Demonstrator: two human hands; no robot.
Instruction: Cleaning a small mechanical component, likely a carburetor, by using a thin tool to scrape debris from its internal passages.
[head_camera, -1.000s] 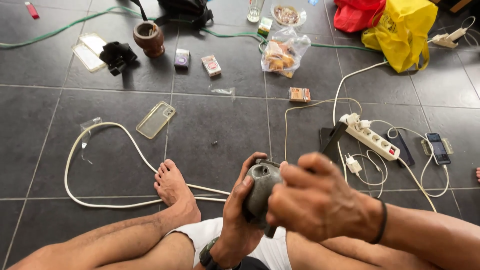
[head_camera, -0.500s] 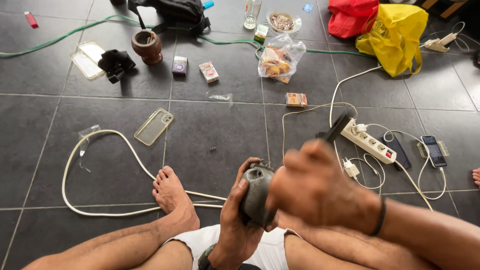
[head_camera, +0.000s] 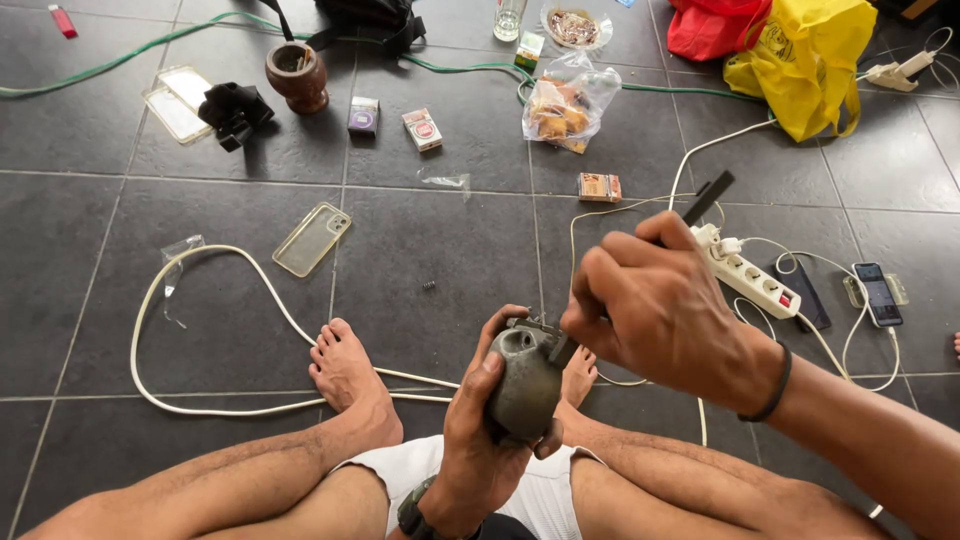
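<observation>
Head view: left hand (head_camera: 478, 440) wrapped round a rounded grey metal part (head_camera: 525, 380), held over the lap above the tiled floor (head_camera: 450, 250); right hand (head_camera: 665, 315) closed on a dark slim tool (head_camera: 700, 205), tip at the part's top rim; step looks like prying or scraping at the opening; next move needs a firm left grip and controlled tip pressure, white power strip (head_camera: 745, 270) lies just beyond.

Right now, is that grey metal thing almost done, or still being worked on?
Still being worked on, it seems. The left hand grips the grey metal part above the lap, and the right hand presses a dark-handled tool against its top edge. A tiny dark piece lies loose on the floor tiles; whether it belongs to the part is unclear. Nothing looks finished or put away yet.
</observation>
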